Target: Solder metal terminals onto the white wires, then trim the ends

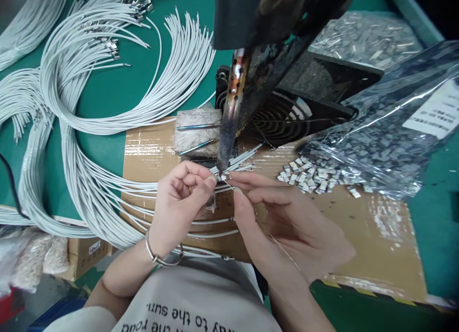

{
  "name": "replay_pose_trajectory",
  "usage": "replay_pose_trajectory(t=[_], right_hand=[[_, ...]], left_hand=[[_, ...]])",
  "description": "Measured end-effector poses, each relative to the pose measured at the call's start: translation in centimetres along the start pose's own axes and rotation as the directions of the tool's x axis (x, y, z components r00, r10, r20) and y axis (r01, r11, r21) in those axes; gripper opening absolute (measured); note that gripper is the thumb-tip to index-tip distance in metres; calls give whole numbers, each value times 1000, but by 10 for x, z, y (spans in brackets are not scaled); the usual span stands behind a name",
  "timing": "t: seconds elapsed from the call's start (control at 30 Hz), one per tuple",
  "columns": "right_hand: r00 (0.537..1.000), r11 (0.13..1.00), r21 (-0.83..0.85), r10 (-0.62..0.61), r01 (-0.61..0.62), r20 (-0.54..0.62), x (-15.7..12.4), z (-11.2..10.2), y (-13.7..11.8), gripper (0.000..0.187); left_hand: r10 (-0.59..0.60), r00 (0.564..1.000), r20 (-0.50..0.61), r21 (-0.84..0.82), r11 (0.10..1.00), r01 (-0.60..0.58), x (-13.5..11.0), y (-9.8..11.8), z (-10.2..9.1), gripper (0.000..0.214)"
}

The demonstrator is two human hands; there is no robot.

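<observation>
My left hand (184, 198) is closed in a pinch, its fingertips at a small metal connector (223, 177) right under the tip of a soldering iron (227, 136). Its fingers hide most of what they grip. Between thumb and fingers, my right hand (276, 212) pinches a thin solder wire (283, 248). The wire's front end reaches the connector at the iron's tip, and its tail runs back across the palm. Several white cables (143, 191) pass beneath and beside my left hand over a brown cardboard sheet (366, 246).
Bundles of white cables (114, 117) cover the left of the green table. Behind the iron stands a black fan (283, 117). Small metal connectors (315, 176) lie loose before a plastic bag (380, 150). A wrapped block (199, 131) holds two metal rods.
</observation>
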State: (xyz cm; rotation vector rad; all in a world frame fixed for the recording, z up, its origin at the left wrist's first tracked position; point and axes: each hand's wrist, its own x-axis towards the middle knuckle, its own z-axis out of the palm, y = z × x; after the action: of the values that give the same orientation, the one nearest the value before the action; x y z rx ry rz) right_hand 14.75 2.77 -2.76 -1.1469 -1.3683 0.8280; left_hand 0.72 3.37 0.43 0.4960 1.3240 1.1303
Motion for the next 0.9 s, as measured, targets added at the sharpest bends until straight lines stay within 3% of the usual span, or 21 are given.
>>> replay_pose_trajectory(t=[0.17, 0.43, 0.9], right_hand=[[999, 999, -11, 33, -33, 6, 1, -1, 0, 23], [999, 999, 15, 39, -39, -2, -1, -1, 2, 23], [1000, 1000, 17, 19, -19, -4, 1, -1, 2, 24]], left_hand=[[-19, 999, 39, 2, 1000, 19, 0, -1, -5, 12], [-65, 998, -12, 16, 998, 65, 4, 4, -3, 16], [-130, 992, 8, -12, 991, 130, 4, 3, -6, 26]])
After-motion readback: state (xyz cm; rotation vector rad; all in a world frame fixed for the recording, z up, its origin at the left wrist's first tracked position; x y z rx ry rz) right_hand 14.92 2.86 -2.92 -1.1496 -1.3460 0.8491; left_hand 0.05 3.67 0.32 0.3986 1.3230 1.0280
